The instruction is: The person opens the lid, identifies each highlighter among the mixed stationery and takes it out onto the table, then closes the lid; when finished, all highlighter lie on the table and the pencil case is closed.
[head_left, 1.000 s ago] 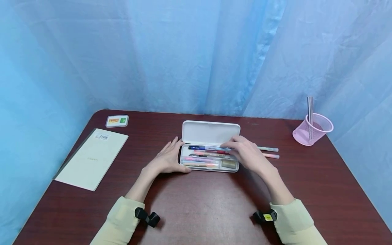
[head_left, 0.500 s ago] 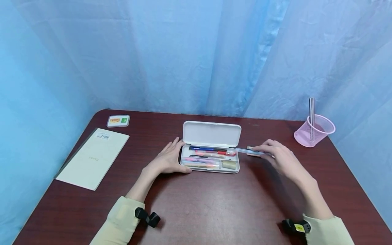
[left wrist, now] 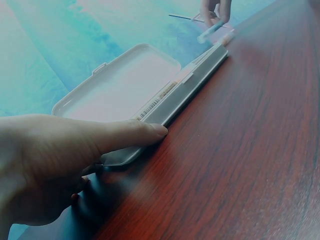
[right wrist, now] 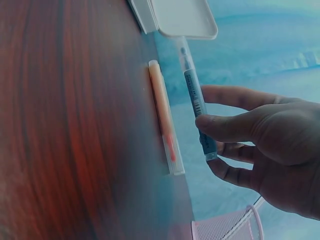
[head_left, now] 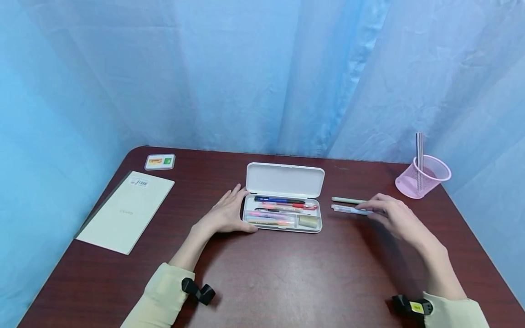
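Observation:
My left hand [head_left: 225,212] rests at the left end of an open white pencil case [head_left: 285,176], fingers spread along its side. Its straight thumb touches the case's front edge in the left wrist view. Inside the case lie a blue pen [head_left: 279,199], a red-capped pen [head_left: 305,206], several pastel pens and a beige eraser-like block [head_left: 307,221]. To the case's right, my right hand [head_left: 395,217] pinches a light blue pen [right wrist: 196,97] between thumb and fingers. Below that pen lies an orange highlighter [right wrist: 161,107], hidden in the head view. A pale green pen [head_left: 347,199] lies just behind.
A pink mesh pen cup [head_left: 410,180] holding striped sticks [head_left: 419,150] stands at the back right. On the left lie a cream notebook [head_left: 125,212] and a small clear-edged card or box [head_left: 160,161]. Blue curtains [head_left: 238,77] hang behind the dark red table [head_left: 279,278].
My right hand has lifted the light blue pen out of the case and carried it right, to beside the pens on the table. The left hand has stayed at the case.

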A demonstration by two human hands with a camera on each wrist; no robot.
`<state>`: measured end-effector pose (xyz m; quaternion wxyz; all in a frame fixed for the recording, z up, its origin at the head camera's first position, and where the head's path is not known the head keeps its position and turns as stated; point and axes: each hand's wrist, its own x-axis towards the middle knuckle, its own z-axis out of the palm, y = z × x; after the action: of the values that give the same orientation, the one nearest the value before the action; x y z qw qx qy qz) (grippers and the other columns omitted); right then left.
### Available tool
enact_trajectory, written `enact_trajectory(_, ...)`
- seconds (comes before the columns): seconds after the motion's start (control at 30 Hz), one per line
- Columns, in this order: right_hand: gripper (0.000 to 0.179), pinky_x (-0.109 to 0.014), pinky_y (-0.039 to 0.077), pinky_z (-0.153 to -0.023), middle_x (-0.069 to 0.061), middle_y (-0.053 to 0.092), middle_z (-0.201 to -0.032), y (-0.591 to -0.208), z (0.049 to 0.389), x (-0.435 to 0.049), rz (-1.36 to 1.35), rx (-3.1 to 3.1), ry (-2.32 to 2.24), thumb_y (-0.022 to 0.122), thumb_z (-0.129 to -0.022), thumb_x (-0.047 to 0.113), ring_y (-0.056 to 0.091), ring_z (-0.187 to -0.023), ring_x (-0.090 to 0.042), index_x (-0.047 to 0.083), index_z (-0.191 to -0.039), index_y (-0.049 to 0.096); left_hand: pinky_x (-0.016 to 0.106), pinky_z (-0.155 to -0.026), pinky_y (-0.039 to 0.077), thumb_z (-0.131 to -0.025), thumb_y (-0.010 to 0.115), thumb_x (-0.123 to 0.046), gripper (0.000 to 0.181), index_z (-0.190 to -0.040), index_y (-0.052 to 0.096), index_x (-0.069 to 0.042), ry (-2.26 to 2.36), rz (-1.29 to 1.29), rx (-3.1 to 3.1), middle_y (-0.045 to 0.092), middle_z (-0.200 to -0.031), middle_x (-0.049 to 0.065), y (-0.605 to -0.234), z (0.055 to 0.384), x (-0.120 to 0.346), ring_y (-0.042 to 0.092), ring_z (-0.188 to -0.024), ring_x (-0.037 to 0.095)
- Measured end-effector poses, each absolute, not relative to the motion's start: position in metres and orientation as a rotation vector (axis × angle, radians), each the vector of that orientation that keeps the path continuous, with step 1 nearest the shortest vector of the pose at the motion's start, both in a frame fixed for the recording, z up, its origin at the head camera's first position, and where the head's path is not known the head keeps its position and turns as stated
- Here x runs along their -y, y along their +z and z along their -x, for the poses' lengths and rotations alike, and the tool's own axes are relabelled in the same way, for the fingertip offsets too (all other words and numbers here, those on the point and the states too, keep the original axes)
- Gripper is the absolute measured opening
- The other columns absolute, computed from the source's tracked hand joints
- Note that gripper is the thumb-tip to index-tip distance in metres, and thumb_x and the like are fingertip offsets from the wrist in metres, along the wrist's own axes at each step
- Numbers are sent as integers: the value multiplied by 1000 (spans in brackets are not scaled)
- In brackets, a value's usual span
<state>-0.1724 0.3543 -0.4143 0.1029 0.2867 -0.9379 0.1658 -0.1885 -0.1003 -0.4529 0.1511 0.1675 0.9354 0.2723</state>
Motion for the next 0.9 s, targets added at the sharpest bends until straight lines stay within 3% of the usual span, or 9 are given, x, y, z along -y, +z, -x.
enact_trajectory(0.3, 43, -17, 52, -70, 7, 71, -96, -418, 175, -362, -863, 2818, 510, 84, -76, -5, 61, -82, -8, 23, -109, 79, 46, -135, 11, -74, 86, -52, 110, -159, 30, -11, 772, -482, -2676, 21, -172, 14, -453, 189, 100, 10, -164, 27)
enact_trajectory(0.9, 41, -23, 48, -67, 7, 68, -93, -422, 178, -358, -861, 2890, 462, 81, -80, -5, 55, -80, -3, 24, -108, 79, 47, -134, 12, -74, 86, -52, 110, -159, 31, -10, 775, -482, -2684, 22, -172, 15, -453, 189, 101, 11, -163, 28)
